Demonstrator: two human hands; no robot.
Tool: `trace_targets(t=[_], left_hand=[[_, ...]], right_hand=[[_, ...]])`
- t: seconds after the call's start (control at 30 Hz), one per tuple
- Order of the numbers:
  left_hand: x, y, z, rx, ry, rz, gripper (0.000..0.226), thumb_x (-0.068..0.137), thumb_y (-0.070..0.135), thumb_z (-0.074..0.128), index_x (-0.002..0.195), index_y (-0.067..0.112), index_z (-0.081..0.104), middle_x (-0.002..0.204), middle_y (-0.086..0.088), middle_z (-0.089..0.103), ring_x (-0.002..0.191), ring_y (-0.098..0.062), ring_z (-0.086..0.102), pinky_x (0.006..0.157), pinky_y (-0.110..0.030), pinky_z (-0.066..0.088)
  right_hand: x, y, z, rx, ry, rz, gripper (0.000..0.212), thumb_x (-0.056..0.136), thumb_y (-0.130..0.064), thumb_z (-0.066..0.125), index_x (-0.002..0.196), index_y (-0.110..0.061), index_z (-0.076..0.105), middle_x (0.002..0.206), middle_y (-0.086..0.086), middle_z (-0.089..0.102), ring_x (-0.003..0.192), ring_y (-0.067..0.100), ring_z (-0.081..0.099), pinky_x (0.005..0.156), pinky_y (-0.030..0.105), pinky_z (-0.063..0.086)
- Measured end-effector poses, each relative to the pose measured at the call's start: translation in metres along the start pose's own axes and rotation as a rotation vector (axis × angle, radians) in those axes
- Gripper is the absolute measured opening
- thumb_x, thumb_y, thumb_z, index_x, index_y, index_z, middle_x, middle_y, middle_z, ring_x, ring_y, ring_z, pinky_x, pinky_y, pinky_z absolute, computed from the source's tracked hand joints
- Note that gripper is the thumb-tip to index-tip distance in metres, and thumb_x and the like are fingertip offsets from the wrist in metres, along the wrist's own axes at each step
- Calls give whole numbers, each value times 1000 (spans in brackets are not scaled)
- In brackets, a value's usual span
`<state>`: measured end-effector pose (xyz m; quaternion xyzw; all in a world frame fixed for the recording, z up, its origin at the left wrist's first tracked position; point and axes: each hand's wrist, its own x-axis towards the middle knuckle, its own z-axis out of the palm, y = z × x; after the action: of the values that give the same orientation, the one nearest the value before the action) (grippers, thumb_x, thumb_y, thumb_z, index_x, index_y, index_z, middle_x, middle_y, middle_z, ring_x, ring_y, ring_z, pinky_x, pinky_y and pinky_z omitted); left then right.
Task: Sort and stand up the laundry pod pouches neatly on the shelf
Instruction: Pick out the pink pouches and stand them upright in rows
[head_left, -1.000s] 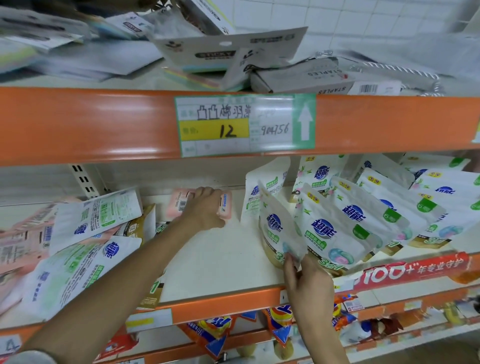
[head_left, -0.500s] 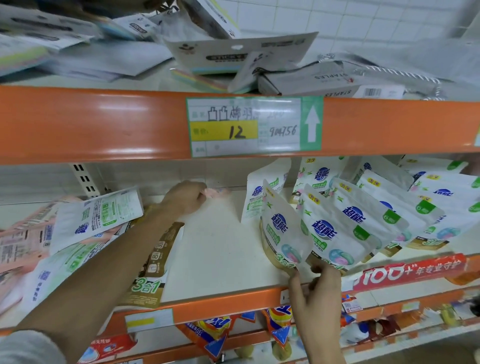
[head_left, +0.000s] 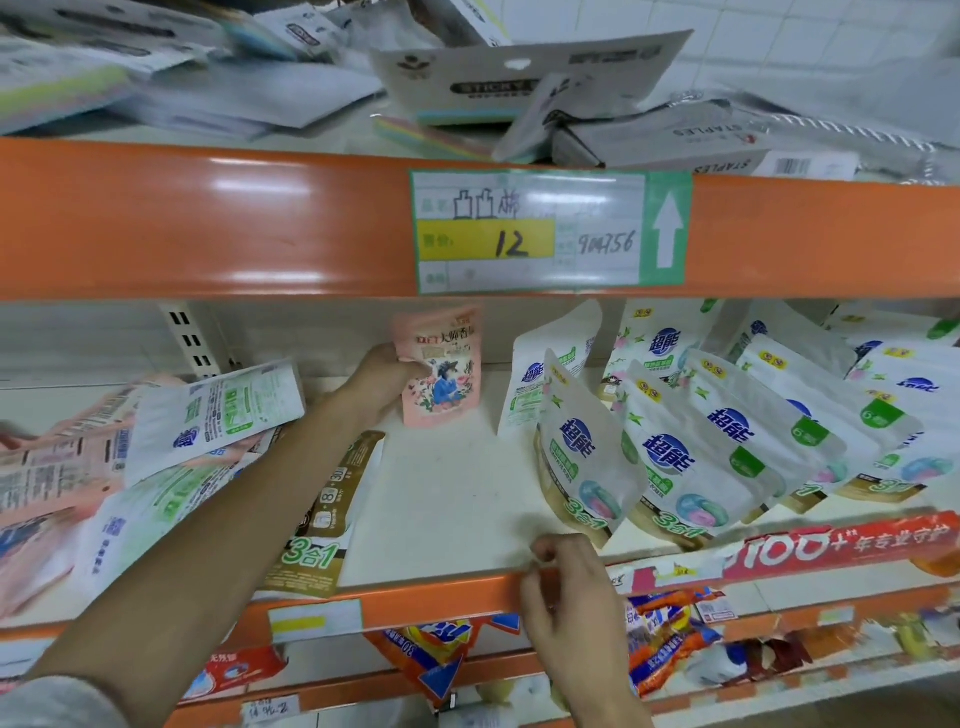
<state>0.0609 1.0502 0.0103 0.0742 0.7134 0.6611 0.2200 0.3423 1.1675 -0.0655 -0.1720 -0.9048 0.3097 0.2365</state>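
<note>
Since the earlier frames the pink pouch (head_left: 441, 374) has come up from lying flat at the back of the shelf (head_left: 452, 499), and it now stands upright with its printed face toward the camera. The left hand (head_left: 382, 387) grips it by its left edge, fingers curled round the side. The pouch's foot is at the shelf's back, just beside the nearest white pouch. The right hand (head_left: 571, 592) has drawn back from the foot of the front white pouch (head_left: 587, 457) to the orange front rail (head_left: 415, 597) of the shelf. Its fingers are curled in with nothing visible in them, and it is apart from the pouches.

To the right of the bare middle of the shelf, a row of white pouches (head_left: 727, 441) with blue logos and gold bottoms stands leaning back and rightward, overlapping one another. The front white pouch is nearest the right hand. On the left, a pile of pouches (head_left: 218, 410) lies flat and jumbled, white and pink ones mixed. A gold-bottomed pouch (head_left: 322, 525) lies flat under the left forearm, its end reaching the front rail.

Above, an orange beam carries a price tag (head_left: 535, 228) with a handwritten 12 on yellow and a white arrow on green. On the upper shelf lie packs of sticky notes (head_left: 498, 83) and boxes of staples (head_left: 675, 140) in disorder. Below the front rail, orange and blue packets (head_left: 436, 654) hang or lie on the lower shelf.
</note>
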Motion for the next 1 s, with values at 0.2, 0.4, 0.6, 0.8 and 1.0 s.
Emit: trace_targets(t=[0.2,0.4,0.6,0.8,1.0], left_hand=[[-11,5,-4,170,-11,98,27,82,0,68,105,15,64,116,-11,68,101,-27,67,91,-46,53],[-27,8,-1,155,-11,236,24,83,8,72,103,19,63,102,2,69,84,-2,68,73,-20,56],[-38,8,-4,110,62,208,38,79,13,77,111,15,56,112,-2,68,100,-14,67,83,-29,54],[-85,11,-43,242,181,183,29,87,41,65,109,22,63,110,11,64,103,-6,57,83,-26,45],[-151,-18,-97,396,250,266,3,91,22,63,89,21,65,91,7,68,88,-6,64,79,-23,47]], right_hand=[[10,-14,11,-72,-50,-46,30,84,-38,41,101,-24,62,100,-14,59,90,5,56,65,22,48],[16,-20,10,-122,-80,-65,25,84,-32,48,103,-24,62,99,-12,61,83,8,59,59,21,41],[16,-21,11,-121,-117,-64,22,85,-30,51,103,-22,62,100,-10,61,79,11,60,59,22,40],[27,-41,24,88,-232,-98,20,86,-25,53,105,-23,59,93,-14,62,63,4,55,60,25,46],[67,-92,67,401,-413,36,22,88,-22,64,108,-17,56,89,-5,64,79,11,62,72,37,54]])
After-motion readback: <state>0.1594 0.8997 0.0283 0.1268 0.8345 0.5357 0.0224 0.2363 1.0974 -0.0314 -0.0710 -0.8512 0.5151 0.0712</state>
